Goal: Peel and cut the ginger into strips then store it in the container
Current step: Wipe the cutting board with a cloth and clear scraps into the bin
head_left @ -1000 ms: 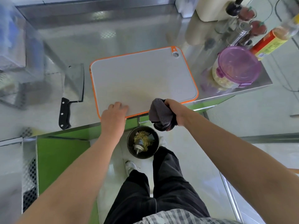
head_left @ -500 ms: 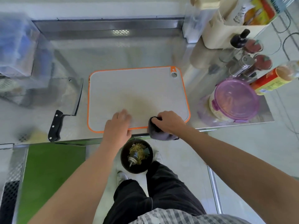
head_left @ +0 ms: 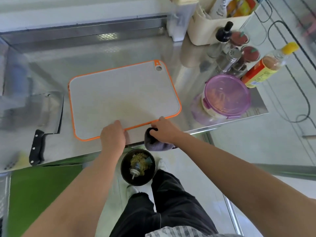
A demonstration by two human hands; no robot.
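The steel tabletop [head_left: 119,48] spans the scene from left to right. The grey cutting board [head_left: 123,93], edged in orange, lies flat at its centre, with the hanging hole at the far right corner. The cleaver [head_left: 49,110] lies flat to the left of the board, apart from it, blade far and black handle near. The round container [head_left: 227,94] stands to the right of the board near the tabletop's right edge, purple lid on, with pale yellowish contents showing through its clear wall. A dark bin [head_left: 138,166] holding scraps stands on the floor below the tabletop's near edge. The hands are apart. The left hand [head_left: 112,135] rests on the near edge of the board with bent fingers; whether it grips the board cannot be told. The right hand [head_left: 164,129], just beside the board's near right corner, clamps a dark grey cloth [head_left: 157,145] that hangs over the tabletop's near edge.
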